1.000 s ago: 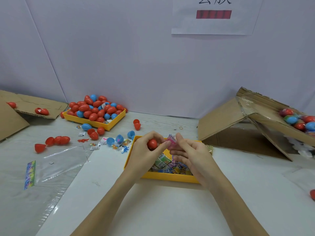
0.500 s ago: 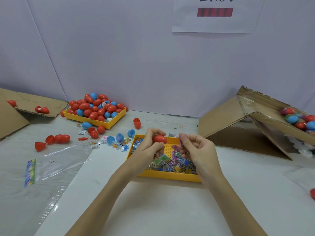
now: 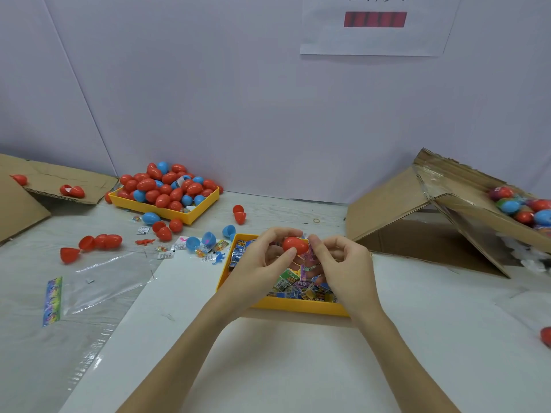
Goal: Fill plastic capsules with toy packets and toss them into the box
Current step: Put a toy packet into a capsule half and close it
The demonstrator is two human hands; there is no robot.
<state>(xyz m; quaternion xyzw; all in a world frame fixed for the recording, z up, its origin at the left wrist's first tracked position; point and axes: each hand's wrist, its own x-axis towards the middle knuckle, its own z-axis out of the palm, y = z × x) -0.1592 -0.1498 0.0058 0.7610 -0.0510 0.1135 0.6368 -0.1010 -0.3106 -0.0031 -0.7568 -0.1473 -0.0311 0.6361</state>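
A pale desk (image 3: 298, 368) runs up to a plain lilac-grey wall (image 3: 238, 99), where a white paper sheet (image 3: 375, 25) with a red bar hangs at the top. On the far left of the desk a yellow tray (image 3: 167, 208) is heaped with red and blue capsules, and loose capsule halves (image 3: 101, 241) and small printed slips lie scattered in front of it. A clear plastic bag (image 3: 98, 281) lies flat at the left, beside flattened cardboard (image 3: 59, 181). At the right a cardboard box (image 3: 447, 210) is tipped on its side, with filled capsules (image 3: 524, 207) gathered in its opening.

Near the middle, a second yellow tray (image 3: 298, 307) holds many toy packets (image 3: 295, 286). Both hands hover just above it. The left hand (image 3: 259, 269) grips a red capsule (image 3: 295, 245) between its thumb and curled fingers (image 3: 278, 234), holding it over the tray's far half. The right hand (image 3: 343, 269) is just beside the capsule, its thumb and forefinger pinching a pink-purple packet (image 3: 310, 256) right at the capsule's lower right side; whether the packet is partly inside the capsule cannot be told.
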